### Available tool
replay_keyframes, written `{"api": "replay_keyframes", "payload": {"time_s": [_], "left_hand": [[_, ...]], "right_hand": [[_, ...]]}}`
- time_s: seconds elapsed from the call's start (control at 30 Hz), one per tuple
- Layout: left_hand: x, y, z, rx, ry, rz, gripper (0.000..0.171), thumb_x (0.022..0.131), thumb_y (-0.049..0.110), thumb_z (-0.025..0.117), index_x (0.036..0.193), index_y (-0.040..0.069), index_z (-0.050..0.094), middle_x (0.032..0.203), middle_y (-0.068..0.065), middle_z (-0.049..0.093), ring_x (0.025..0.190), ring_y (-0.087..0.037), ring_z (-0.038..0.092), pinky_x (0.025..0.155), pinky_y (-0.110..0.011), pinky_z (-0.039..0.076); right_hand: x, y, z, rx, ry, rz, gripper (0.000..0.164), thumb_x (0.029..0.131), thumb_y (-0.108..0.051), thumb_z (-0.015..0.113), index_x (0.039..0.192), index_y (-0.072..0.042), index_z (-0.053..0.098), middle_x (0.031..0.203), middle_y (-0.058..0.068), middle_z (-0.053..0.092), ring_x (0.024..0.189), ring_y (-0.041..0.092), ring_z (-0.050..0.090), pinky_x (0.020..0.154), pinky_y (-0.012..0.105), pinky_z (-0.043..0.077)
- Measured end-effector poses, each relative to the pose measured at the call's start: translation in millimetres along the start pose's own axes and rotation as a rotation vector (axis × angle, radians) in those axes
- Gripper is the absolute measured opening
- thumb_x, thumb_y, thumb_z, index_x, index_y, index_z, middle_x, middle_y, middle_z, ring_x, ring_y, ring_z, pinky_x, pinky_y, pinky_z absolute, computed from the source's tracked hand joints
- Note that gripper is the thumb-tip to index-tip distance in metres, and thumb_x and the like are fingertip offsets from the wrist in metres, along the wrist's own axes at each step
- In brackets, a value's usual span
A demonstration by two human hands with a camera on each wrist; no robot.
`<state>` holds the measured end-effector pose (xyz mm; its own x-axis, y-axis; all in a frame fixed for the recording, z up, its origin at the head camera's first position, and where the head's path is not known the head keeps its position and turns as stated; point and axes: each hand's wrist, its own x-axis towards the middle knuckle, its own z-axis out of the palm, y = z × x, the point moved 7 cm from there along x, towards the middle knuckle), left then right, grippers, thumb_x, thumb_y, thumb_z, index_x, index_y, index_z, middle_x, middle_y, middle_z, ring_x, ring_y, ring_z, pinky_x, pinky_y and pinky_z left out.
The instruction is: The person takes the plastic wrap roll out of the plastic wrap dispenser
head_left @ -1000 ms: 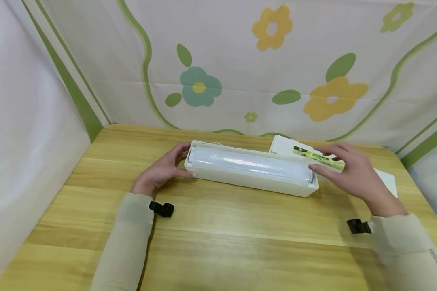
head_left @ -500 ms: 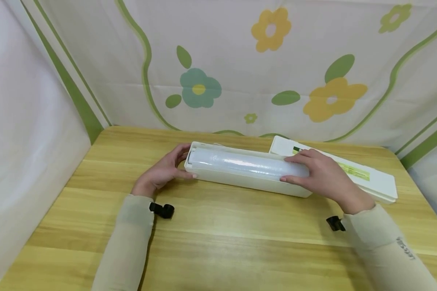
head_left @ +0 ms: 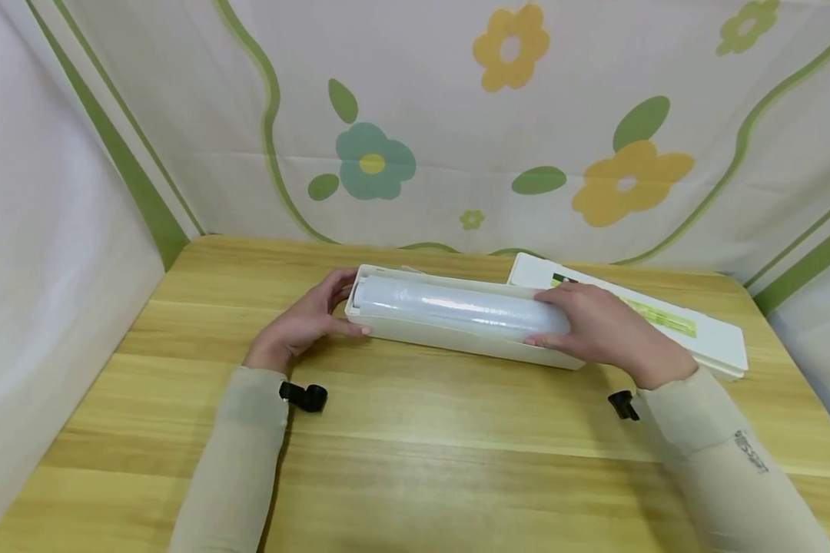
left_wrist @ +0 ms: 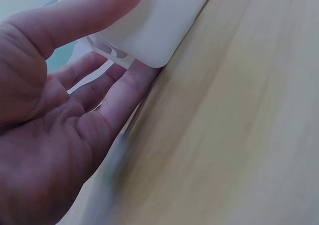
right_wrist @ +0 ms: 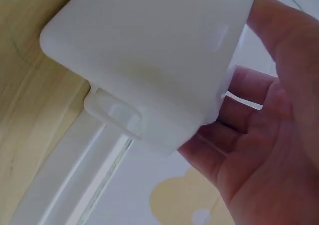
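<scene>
A long white cling film box (head_left: 443,342) lies uncovered on the table, with a shiny roll of cling film (head_left: 456,307) inside it. My left hand (head_left: 311,316) holds its left end, thumb (left_wrist: 114,8) on the front wall and fingers reaching behind. Over the right end my right hand (head_left: 598,326) grips the box, thumb at the front and fingers at the far side, so that end of the roll is hidden. Behind and to the right lies the white lid (head_left: 715,346) with a green and yellow label (head_left: 664,319), partly covered by the right hand.
The wooden table (head_left: 415,445) stretches toward me in front of the box. A flower-printed curtain (head_left: 443,115) hangs along the table's back edge, and pale cloth (head_left: 62,253) closes off the left side.
My right hand has moved left from over the lid to the right end of the box and now grips it. The left hand keeps its hold; the lid stays behind.
</scene>
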<state>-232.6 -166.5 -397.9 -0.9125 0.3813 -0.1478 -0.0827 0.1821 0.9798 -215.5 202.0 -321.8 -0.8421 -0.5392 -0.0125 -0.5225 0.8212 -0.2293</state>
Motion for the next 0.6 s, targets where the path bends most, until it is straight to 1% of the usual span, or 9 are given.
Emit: {"api": "replay_keyframes", "payload": {"time_s": [0.1, 0.2, 0.27, 0.37, 0.4, 0.5, 0.6], "left_hand": [[1.0, 0.8, -0.4, 0.018, 0.009, 0.006, 0.096, 0.080, -0.009, 0.088, 0.160, 0.013, 0.040, 0.165, -0.009, 0.045, 0.154, -0.033, 0.040, 0.096, -0.021, 0.057], [0.6, 1.0, -0.1, 0.032, 0.012, 0.014, 0.097, 0.079, -0.009, 0.089, 0.160, 0.012, 0.041, 0.165, -0.009, 0.046, 0.155, -0.033, 0.041, 0.096, -0.023, 0.058], [1.2, 1.4, 0.8, 0.034, 0.011, 0.026, 0.098, 0.078, -0.010, 0.090, 0.161, 0.011, 0.041, 0.165, -0.010, 0.046, 0.155, -0.034, 0.041, 0.095, -0.023, 0.058], [2.1, 1.5, 1.9, 0.032, 0.013, 0.038, 0.098, 0.077, -0.010, 0.090, 0.160, 0.011, 0.042, 0.163, -0.010, 0.048, 0.153, -0.033, 0.042, 0.097, -0.023, 0.058], [1.9, 1.6, 2.1, 0.034, 0.016, 0.038, 0.097, 0.077, -0.010, 0.090, 0.160, 0.011, 0.042, 0.163, -0.010, 0.048, 0.153, -0.033, 0.043, 0.098, -0.023, 0.057], [0.7, 1.2, 1.6, 0.043, 0.023, 0.030, 0.097, 0.078, -0.008, 0.091, 0.160, 0.012, 0.042, 0.162, -0.009, 0.049, 0.153, -0.031, 0.043, 0.100, -0.022, 0.054], [-0.2, 1.1, -0.4, 0.053, 0.027, 0.024, 0.098, 0.079, -0.006, 0.091, 0.160, 0.014, 0.041, 0.163, -0.008, 0.048, 0.153, -0.031, 0.043, 0.100, -0.022, 0.054]], "right_hand": [[-1, 3, 3, 0.039, -0.006, 0.022, 0.066, 0.091, -0.047, 0.085, 0.134, 0.002, 0.071, 0.131, 0.023, 0.073, 0.119, 0.041, 0.067, 0.102, 0.059, 0.053], [-6, 10, 9, 0.124, 0.026, 0.051, 0.067, 0.090, -0.045, 0.087, 0.137, 0.001, 0.070, 0.133, 0.023, 0.070, 0.119, 0.039, 0.064, 0.099, 0.057, 0.053], [-10, 15, 11, 0.184, 0.088, 0.049, 0.065, 0.087, -0.040, 0.091, 0.135, -0.001, 0.073, 0.129, 0.020, 0.070, 0.112, 0.034, 0.064, 0.093, 0.052, 0.055], [-12, 20, 9, 0.233, 0.205, -0.002, 0.058, 0.079, -0.032, 0.098, 0.126, -0.004, 0.078, 0.117, 0.013, 0.074, 0.101, 0.025, 0.063, 0.084, 0.041, 0.054], [-12, 21, 7, 0.247, 0.232, -0.016, 0.056, 0.077, -0.030, 0.099, 0.123, -0.006, 0.079, 0.113, 0.011, 0.074, 0.098, 0.023, 0.063, 0.081, 0.038, 0.054], [-9, 20, -1, 0.305, 0.268, -0.033, 0.050, 0.074, -0.027, 0.101, 0.117, -0.012, 0.079, 0.105, 0.004, 0.071, 0.094, 0.019, 0.061, 0.078, 0.029, 0.052], [-8, 17, -9, 0.370, 0.253, -0.020, 0.046, 0.075, -0.027, 0.101, 0.113, -0.018, 0.076, 0.105, 0.000, 0.066, 0.094, 0.016, 0.058, 0.078, 0.025, 0.050]]}}
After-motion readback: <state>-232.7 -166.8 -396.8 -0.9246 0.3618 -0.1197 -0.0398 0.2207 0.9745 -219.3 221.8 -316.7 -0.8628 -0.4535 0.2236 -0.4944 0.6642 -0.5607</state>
